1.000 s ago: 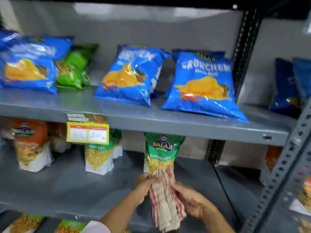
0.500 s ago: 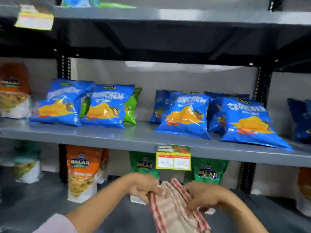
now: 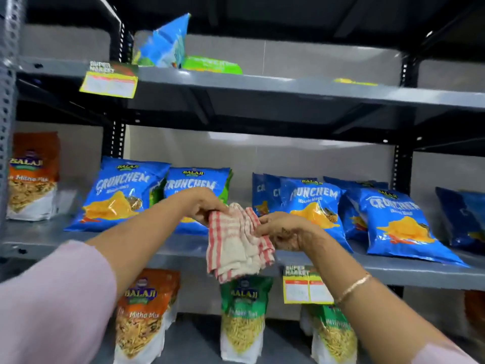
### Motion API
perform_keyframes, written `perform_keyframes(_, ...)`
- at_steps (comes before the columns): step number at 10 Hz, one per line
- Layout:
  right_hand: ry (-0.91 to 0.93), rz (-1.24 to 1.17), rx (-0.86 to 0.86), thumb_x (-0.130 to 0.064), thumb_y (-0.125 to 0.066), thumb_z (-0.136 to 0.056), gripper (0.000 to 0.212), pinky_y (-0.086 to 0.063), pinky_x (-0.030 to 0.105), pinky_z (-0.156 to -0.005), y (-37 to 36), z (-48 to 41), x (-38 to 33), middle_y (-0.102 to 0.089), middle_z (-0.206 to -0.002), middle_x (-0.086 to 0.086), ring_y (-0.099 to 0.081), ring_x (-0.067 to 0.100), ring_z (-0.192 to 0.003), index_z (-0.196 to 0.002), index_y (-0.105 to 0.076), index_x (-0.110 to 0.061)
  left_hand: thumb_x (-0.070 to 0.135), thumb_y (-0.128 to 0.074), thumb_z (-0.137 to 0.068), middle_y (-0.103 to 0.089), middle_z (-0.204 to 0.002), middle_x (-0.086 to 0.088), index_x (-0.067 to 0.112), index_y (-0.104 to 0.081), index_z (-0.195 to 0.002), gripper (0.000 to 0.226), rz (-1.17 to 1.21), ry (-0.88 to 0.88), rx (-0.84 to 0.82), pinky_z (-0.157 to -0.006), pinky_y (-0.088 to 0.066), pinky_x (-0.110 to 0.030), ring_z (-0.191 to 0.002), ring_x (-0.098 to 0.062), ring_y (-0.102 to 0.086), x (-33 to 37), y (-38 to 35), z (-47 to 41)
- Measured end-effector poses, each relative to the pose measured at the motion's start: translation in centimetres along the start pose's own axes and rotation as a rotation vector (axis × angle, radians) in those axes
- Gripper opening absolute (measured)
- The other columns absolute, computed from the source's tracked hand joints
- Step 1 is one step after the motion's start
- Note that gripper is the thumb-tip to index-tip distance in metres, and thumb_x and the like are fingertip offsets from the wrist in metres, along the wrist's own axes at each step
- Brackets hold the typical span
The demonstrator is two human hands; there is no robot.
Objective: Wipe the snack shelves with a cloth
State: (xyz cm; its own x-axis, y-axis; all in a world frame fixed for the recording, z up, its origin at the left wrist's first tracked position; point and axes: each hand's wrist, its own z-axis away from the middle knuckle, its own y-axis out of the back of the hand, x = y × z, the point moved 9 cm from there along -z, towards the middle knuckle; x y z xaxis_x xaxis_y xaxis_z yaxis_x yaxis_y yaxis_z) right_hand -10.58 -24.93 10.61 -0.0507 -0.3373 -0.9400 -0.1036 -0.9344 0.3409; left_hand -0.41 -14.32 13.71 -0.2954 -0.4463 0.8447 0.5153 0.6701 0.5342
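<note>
From the head camera, both hands are raised in front of the middle shelf (image 3: 393,271) of a grey metal rack, holding a red-and-white checked cloth (image 3: 237,243) between them. The left hand (image 3: 202,206) pinches the cloth's upper left corner, its fingers (image 3: 214,212) closed on the fabric; the right hand (image 3: 284,232) grips the right edge, its fingers (image 3: 263,223) likewise clamped on it. The cloth hangs in the air just before the shelf's front lip, not yet touching any surface.

It appears to be held this way for folding or bunching into a pad before wiping: it is already doubled, with several layers showing at the lower edge. Its long axis runs roughly vertical, from the pinched top, level with the chip bags, down to the loose lower edge, which reaches the top of a green Balaji pouch (image 3: 242,316) on the shelf below.

Blue Crunchem bags (image 3: 312,203) lean back along the middle shelf, leaving a bare strip at the front. A yellow price tag (image 3: 305,286) hangs from the shelf edge under the right wrist.
</note>
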Motion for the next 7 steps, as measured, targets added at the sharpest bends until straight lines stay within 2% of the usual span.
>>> perform_keyframes(1,-0.035,0.056,0.187,0.009,-0.058,-0.085,0.013,-0.054,0.022,-0.057,2.6,-2.7,-0.5,-0.055,-0.074,0.014,-0.056,0.017,-0.063,-0.075,-0.058,0.001,0.009,-0.06,-0.091,-0.051,-0.067,-0.01,0.003,-0.046,-0.075,0.023,0.028,-0.021,0.151,-0.071,-0.052,-0.038,-0.055,-0.016,-0.056,0.5,0.5,-3.3)
perform_keyframes(2,-0.085,0.167,0.381,0.01,-0.06,-0.082,0.025,-0.048,0.02,-0.04,4.4,-5.2,0.9,-0.049,-0.058,0.009,-0.05,0.013,-0.048,-0.068,-0.047,-0.006,0.011,-0.07,-0.083,-0.051,-0.071,-0.014,0.001,-0.046,-0.091,0.027,-0.043,-0.054,0.292,-0.083,-0.05,-0.046,-0.077,-0.026,-0.062,0.3,0.6,-6.4)
perform_keyframes(3,-0.073,0.391,0.533,0.002,-0.066,-0.077,0.029,-0.041,0.017,-0.041,6.0,-7.6,2.5,-0.049,-0.057,0.008,-0.051,0.015,-0.048,-0.065,-0.042,-0.009,0.025,-0.074,-0.079,-0.06,-0.115,-0.018,-0.002,-0.05,-0.118,0.054,-0.247,-0.047,0.349,-0.088,-0.047,-0.034,-0.106,-0.03,-0.058,0.0,0.0,-8.7)
perform_keyframes(4,-0.018,0.643,0.632,-0.012,-0.057,-0.084,0.019,-0.041,0.026,-0.066,6.4,-7.9,2.8,-0.054,-0.083,0.017,-0.06,0.025,-0.083,-0.068,-0.048,-0.011,0.029,-0.072,-0.081,-0.058,-0.123,-0.015,-0.001,-0.053,-0.119,0.051,-0.363,-0.047,0.389,-0.083,-0.045,-0.031,-0.113,-0.029,-0.055,-0.6,-1.1,-9.5)
perform_keyframes(5,0.018,0.727,0.614,-0.012,-0.052,-0.087,0.015,-0.045,0.031,-0.071,6.2,-8.4,3.6,-0.064,-0.105,0.028,-0.064,0.033,-0.099,-0.088,-0.061,-0.001,0.028,-0.069,-0.082,-0.061,-0.118,-0.015,0.0,-0.058,-0.109,0.04,-0.479,-0.057,0.409,-0.079,-0.046,-0.033,-0.107,-0.029,-0.058,-1.9,-2.3,-10.3)
perform_keyframes(6,0.025,0.668,0.577,-0.009,-0.059,-0.083,0.007,-0.043,0.029,-0.069,6.0,-7.3,2.9,-0.065,-0.096,0.022,-0.06,0.028,-0.085,-0.084,-0.063,-0.003,0.033,-0.063,-0.087,-0.059,-0.119,-0.013,0.004,-0.057,-0.113,0.039,-0.577,-0.053,0.449,-0.082,-0.046,-0.034,-0.109,-0.028,-0.056,-2.5,-2.5,-10.2)
perform_keyframes(7,0.341,0.261,0.588,0.003,-0.066,-0.079,0.012,-0.049,0.027,-0.072,5.7,-2.6,-2.7,-0.065,-0.081,0.007,-0.059,0.02,-0.079,-0.088,-0.071,-0.004,0.041,-0.052,-0.093,-0.052,-0.124,-0.012,0.007,-0.054,-0.12,0.044,-0.802,-0.217,0.715,-0.087,-0.044,-0.038,-0.114,-0.029,-0.049,0.6,-1.4,-8.1)
